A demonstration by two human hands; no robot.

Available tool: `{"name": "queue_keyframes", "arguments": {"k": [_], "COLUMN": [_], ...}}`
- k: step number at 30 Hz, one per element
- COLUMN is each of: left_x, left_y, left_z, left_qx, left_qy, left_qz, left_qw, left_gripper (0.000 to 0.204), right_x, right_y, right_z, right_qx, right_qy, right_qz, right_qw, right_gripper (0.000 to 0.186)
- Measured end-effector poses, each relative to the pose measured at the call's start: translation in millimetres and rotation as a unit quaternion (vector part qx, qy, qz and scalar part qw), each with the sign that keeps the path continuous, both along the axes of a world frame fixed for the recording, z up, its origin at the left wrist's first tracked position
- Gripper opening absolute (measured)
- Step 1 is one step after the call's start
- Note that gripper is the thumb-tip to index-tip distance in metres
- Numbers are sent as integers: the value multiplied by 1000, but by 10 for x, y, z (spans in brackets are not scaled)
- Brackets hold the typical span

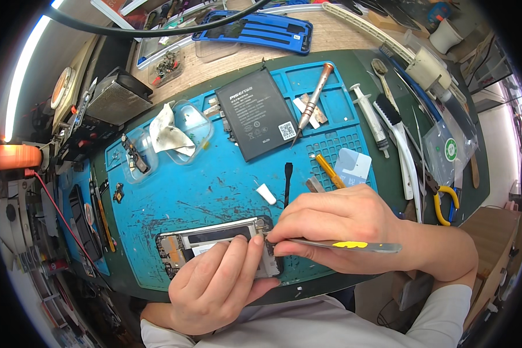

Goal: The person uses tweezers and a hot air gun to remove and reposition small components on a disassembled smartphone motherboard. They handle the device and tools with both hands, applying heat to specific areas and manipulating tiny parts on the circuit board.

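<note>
An opened phone (171,250) lies on the blue repair mat (156,200) close to me, its circuit boards and inner frame bare. My left hand (217,284) is closed over its near side, fingertips pressed on the inside and the thumb by the near edge. What lies beneath those fingertips is hidden. In my right hand (336,229) are slim metal tweezers (359,246) with a yellow patch, pinched between thumb and fingers. Their tip is hidden at the phone's right end. A small white cap-like piece (266,194) and a black strip (287,184) sit just beyond the phone.
Farther up lie a black battery (255,114), a screwdriver (315,101) and clear tubs (192,124). To the right are a syringe (370,119), brushes (388,110) and yellow-handled pliers (446,204). A blue phone back cover (261,30) rests at the far edge.
</note>
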State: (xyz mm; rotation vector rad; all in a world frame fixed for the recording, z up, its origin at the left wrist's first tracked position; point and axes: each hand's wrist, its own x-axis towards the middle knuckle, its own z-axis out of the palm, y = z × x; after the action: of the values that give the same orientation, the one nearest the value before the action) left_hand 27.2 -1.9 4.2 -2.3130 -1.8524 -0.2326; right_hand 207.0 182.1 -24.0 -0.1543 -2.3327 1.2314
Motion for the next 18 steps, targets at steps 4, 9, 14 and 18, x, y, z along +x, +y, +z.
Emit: {"name": "queue_keyframes", "arguments": {"k": [4, 9, 14, 18], "left_x": [0, 3, 2, 6], "left_y": [-1, 7, 12, 7], "left_z": [-3, 14, 13, 12], "left_qx": [-1, -3, -3, -4], "left_qy": [-3, 1, 1, 2], "left_qz": [1, 2, -1, 0], "left_qw": [1000, 1000, 1000, 1000], "left_gripper": [51, 50, 50, 50], "right_x": [-13, -8, -9, -10], "right_y": [-10, -4, -4, -7], "right_z": [-23, -4, -10, -13], "right_qx": [4, 3, 4, 2], "right_qy": [18, 11, 13, 13], "right_qz": [-4, -1, -4, -4], "right_qw": [1000, 1000, 1000, 1000], "right_gripper": [13, 13, 12, 12]}}
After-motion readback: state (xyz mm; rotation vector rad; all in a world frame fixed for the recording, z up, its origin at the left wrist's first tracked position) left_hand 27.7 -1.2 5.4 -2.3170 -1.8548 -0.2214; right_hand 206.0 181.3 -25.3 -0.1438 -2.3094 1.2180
